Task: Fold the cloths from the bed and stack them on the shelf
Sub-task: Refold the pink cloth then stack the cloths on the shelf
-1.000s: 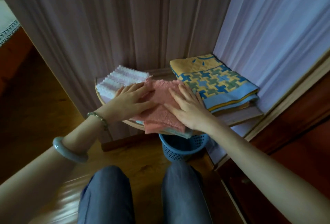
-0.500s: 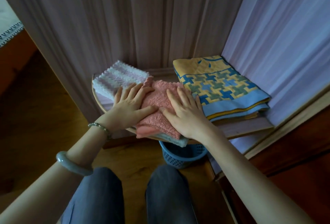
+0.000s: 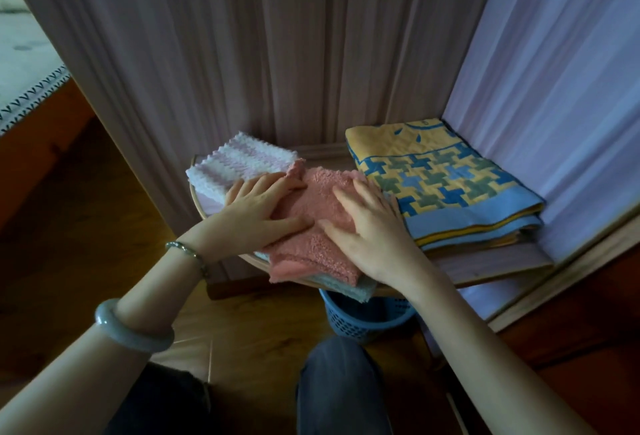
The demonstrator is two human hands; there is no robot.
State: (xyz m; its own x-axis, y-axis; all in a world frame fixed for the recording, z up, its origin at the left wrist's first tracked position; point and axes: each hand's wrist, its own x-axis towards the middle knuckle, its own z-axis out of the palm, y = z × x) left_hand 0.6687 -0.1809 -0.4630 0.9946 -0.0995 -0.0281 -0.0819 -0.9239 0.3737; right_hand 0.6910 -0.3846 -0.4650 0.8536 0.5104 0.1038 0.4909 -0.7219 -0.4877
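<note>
pink cloth (image 3: 320,192) overhung the shelf (image 3: 485,268) edge, patterned cloth (image 3: 436,185) just beside. left grip (image 3: 256,206) and right grip (image 3: 374,230) pressed it, fingers straight, unchanged.

pink cloth (image 3: 322,212) | white-lilac striped cloth (image 3: 242,162) | yellow-blue cross-patterned cloth (image 3: 440,178) | blue basket (image 3: 363,320)
</note>
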